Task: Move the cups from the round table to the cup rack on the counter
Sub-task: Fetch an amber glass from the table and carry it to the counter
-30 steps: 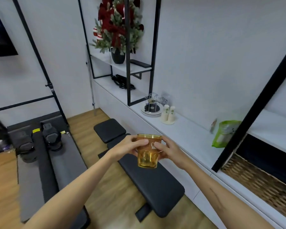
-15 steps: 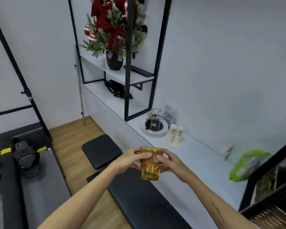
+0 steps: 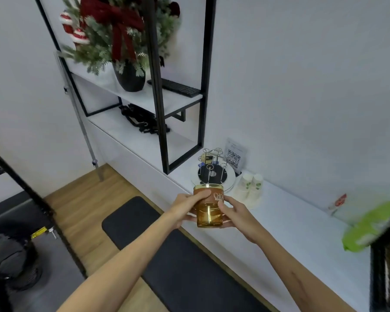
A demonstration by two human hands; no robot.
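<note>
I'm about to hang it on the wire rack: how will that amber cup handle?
The amber cup looks like rigid, glossy glass or plastic, so probably slippery and possibly breakable. Left hand and right hand both grip it. It appears empty, likely light.

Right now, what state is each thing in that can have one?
amber cup: upright, held in the air by both hands
left hand: gripping the cup's side
right hand: gripping the opposite side
cup rack: on the counter, pegs bare
paper cups: stacked beside the rack

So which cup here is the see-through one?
The amber cup held between both hands; the two cups beside the cup rack are opaque white.
</note>
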